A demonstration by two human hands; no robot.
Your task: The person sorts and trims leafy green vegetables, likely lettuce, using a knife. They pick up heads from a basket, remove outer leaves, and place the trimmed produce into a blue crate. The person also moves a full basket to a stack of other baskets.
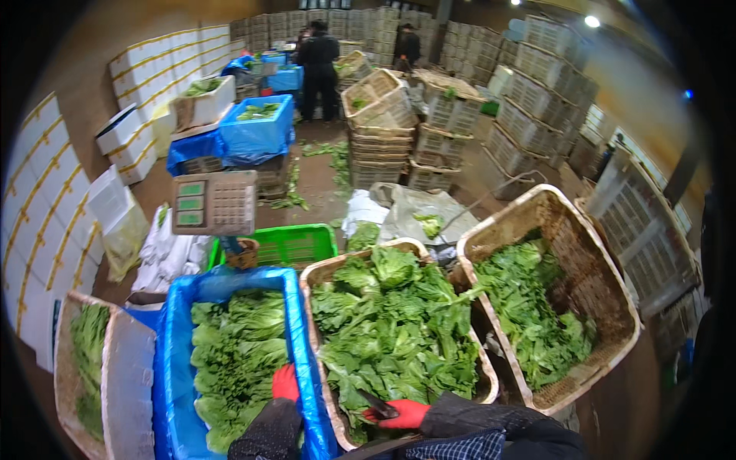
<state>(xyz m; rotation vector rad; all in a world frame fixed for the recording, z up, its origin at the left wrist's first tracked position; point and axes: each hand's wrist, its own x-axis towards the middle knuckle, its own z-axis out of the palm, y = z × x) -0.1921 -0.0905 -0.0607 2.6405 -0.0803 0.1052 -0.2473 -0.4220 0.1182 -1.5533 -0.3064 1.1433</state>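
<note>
My left hand [286, 383], in a red glove, rests at the right inner side of a blue-lined bin [172, 345] on heads of leafy lettuce [238, 345] laid in rows; its fingers are partly hidden, so I cannot tell its grip. My right hand [401, 414], also red-gloved, is closed around a dark-handled knife [379, 405] over the near end of a dirty white plastic crate [310, 305]. Loose green lettuce [397, 322] fills that crate. At the right, a tilted brown-stained crate [581, 253] holds more leaves.
A digital scale display [214, 202] stands behind the blue-lined bin, beside a green crate [293, 244]. A foam box [129, 379] of greens is at the left. Stacked crates [382, 144] and white foam boxes [46, 213] stand farther off. People [319, 63] stand in the background.
</note>
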